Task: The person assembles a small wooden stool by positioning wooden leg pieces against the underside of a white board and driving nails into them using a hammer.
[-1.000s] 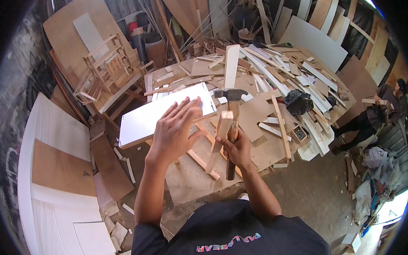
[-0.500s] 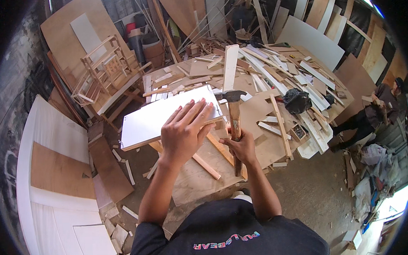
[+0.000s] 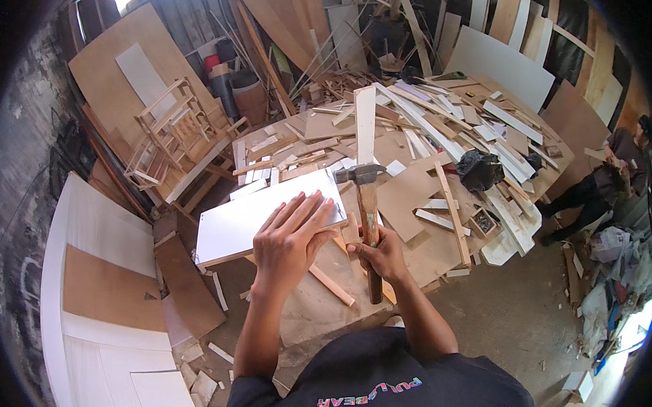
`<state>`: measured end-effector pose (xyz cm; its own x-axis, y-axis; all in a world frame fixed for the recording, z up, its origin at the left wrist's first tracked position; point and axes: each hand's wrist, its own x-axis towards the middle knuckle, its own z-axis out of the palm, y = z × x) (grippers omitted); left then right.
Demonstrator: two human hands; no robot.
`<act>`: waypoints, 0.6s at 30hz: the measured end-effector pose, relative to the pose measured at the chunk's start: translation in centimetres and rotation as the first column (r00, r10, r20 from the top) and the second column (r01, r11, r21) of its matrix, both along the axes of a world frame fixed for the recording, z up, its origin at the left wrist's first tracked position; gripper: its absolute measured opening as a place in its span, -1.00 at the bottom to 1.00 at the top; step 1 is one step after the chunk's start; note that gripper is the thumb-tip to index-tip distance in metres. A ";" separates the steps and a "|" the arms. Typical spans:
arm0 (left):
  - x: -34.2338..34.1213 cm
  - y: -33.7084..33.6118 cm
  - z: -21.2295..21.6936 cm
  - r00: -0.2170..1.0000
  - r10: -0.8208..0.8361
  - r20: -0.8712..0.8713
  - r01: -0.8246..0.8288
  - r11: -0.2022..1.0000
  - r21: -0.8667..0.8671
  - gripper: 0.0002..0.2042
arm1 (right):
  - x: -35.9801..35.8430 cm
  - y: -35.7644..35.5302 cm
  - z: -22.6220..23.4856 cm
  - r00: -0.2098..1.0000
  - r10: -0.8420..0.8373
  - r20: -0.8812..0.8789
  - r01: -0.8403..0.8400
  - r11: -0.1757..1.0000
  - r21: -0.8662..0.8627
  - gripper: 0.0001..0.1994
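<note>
- Right hand [image 3: 381, 255] has its grip wrapped tight round the wooden handle of the hammer [image 3: 367, 202], head raised over the white panel's near corner.
- Left hand [image 3: 290, 238] lies flat and open on the white panel [image 3: 261, 219], grasping nothing, pinning it to the counter [image 3: 413, 192].
- Strike squarely and keep those fingertips well away from the hammer head.
- Both forearms reach forward; the right wrist is cocked upward.

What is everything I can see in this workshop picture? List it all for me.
white panel: one, white, on the workbench under the left hand
hammer: one, wooden handle, metal head, upright beside the panel
wood offcuts: many, pale and brown, strewn over the workbench
black bag: one, black, among the offcuts
wooden frame: one, pale, left of the bench
white boards: several, white, far left
another person: one, far right
left hand: flat on the panel
right hand: gripping the hammer handle
</note>
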<state>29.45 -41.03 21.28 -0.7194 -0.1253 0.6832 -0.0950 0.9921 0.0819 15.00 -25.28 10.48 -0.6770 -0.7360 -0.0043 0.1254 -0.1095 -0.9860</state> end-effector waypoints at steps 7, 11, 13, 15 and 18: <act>-0.5 0.9 0.3 0.999 0.048 0.009 -0.048 0.998 0.029 -0.50 | -0.8 -0.7 -0.4 0.999 0.029 -0.016 -0.029 1.000 -0.008 -0.66; -1.4 2.2 -0.4 0.999 0.043 0.001 -0.043 0.999 0.022 -0.52 | -1.7 0.6 -1.4 0.999 0.044 0.018 -0.044 0.999 -0.001 -0.62; -2.0 2.8 -0.5 1.000 0.019 0.007 -0.019 0.999 0.029 -0.53 | -2.3 0.8 -2.2 1.000 0.013 -0.011 -0.012 1.000 0.015 -0.61; -2.5 3.0 -1.0 1.000 0.006 0.017 -0.007 1.000 0.025 -0.53 | -2.7 1.1 -2.1 1.000 -0.013 -0.027 0.013 1.000 0.007 -0.59; -2.9 3.3 -1.1 1.000 -0.005 0.030 0.004 0.999 0.044 -0.54 | -3.0 2.0 -2.2 0.997 0.009 0.077 -0.004 0.998 -0.062 -0.58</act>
<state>26.53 -37.69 20.18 -0.7405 -0.1510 0.6549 -0.0934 0.9881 0.1223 12.00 -23.23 8.27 -0.6717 -0.7407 -0.0109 0.2020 -0.1690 -0.9647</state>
